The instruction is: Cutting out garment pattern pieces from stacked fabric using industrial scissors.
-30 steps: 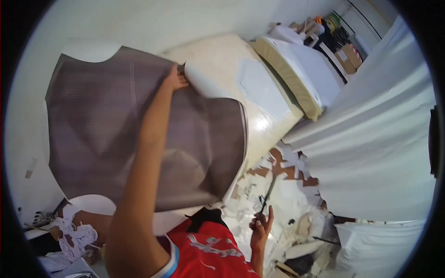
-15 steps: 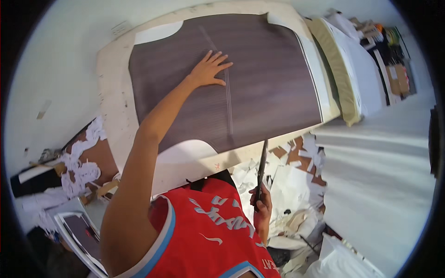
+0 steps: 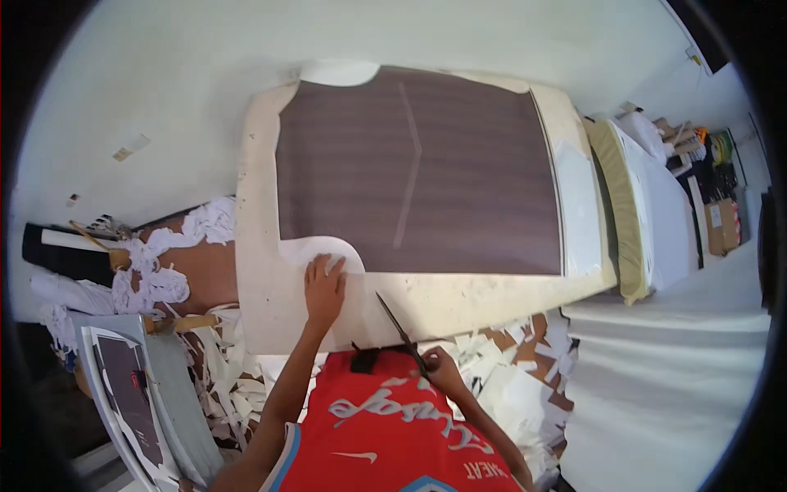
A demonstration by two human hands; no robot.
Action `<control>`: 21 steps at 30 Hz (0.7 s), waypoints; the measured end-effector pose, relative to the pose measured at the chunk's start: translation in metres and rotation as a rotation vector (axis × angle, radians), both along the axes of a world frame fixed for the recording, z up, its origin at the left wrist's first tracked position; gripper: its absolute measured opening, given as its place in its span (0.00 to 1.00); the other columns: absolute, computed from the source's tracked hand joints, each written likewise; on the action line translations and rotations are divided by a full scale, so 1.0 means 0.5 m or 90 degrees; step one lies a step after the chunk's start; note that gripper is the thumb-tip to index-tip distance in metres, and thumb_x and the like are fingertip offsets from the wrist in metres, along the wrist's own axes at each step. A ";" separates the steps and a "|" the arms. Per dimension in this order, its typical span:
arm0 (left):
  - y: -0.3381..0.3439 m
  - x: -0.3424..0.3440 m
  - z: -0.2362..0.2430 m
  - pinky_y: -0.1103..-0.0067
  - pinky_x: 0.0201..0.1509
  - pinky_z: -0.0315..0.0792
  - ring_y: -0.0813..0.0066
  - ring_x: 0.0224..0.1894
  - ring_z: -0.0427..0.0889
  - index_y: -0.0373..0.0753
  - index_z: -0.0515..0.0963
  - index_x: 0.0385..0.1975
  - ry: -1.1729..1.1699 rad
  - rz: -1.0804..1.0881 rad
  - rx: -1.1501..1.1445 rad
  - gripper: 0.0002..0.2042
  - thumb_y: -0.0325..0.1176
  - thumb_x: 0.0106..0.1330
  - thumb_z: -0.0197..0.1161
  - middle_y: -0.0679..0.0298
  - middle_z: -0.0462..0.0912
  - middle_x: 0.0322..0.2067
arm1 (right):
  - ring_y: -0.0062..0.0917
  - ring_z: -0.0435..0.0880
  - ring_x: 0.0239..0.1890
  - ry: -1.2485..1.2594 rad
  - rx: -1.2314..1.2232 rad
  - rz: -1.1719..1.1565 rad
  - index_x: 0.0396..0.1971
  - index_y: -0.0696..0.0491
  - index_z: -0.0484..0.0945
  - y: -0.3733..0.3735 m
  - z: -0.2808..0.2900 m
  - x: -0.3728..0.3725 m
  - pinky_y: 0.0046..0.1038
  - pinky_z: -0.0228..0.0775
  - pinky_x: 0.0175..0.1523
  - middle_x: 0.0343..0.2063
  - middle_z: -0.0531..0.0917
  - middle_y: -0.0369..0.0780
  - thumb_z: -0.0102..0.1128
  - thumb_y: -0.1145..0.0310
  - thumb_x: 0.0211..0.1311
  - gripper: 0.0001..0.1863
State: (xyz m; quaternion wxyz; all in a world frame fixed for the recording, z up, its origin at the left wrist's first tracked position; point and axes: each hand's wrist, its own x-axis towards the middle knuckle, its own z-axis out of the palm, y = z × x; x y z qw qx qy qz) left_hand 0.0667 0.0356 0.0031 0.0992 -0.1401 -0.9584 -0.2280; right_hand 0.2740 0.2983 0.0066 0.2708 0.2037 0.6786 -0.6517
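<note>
Dark sheet (image 3: 484, 176) on table (image 3: 459, 303), scattered scraps (image 3: 512, 394), white curtain (image 3: 656, 377)

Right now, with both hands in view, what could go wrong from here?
The long dark tool in the right hand has its tip close to the left hand, so a slip might nick the fingers.

That tip also lies near the brown sheet's front edge and could scratch it.

Loose scraps litter the floor by the table and might catch a foot.
</note>
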 end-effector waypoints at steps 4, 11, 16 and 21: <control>-0.040 0.020 -0.027 0.60 0.65 0.60 0.50 0.60 0.66 0.40 0.78 0.49 0.015 0.035 0.075 0.15 0.28 0.62 0.58 0.54 0.71 0.53 | 0.17 0.78 0.40 -0.057 -0.031 0.008 0.41 0.59 0.73 -0.034 0.036 -0.036 0.23 0.71 0.47 0.36 0.81 0.37 0.71 0.65 0.54 0.20; -0.022 0.043 -0.024 0.65 0.63 0.64 0.52 0.59 0.69 0.37 0.76 0.49 0.021 0.064 0.237 0.15 0.24 0.61 0.59 0.53 0.73 0.53 | 0.17 0.68 0.26 -0.084 -0.064 0.087 0.33 0.53 0.73 -0.061 0.077 -0.113 0.20 0.61 0.32 0.23 0.72 0.32 0.65 0.42 0.55 0.27; -0.032 0.050 -0.032 0.65 0.62 0.65 0.52 0.58 0.70 0.34 0.76 0.48 0.028 0.108 0.276 0.14 0.24 0.61 0.59 0.53 0.74 0.51 | 0.17 0.71 0.22 -0.067 -0.057 0.132 0.30 0.53 0.71 -0.101 0.043 -0.181 0.22 0.62 0.27 0.21 0.72 0.33 0.64 0.48 0.58 0.22; -0.035 0.056 -0.029 0.65 0.60 0.66 0.53 0.57 0.71 0.34 0.76 0.47 0.028 0.150 0.293 0.13 0.24 0.62 0.57 0.53 0.75 0.49 | 0.15 0.69 0.16 -0.069 0.049 0.182 0.27 0.54 0.73 -0.122 0.079 -0.233 0.20 0.59 0.23 0.15 0.71 0.30 0.64 0.51 0.60 0.20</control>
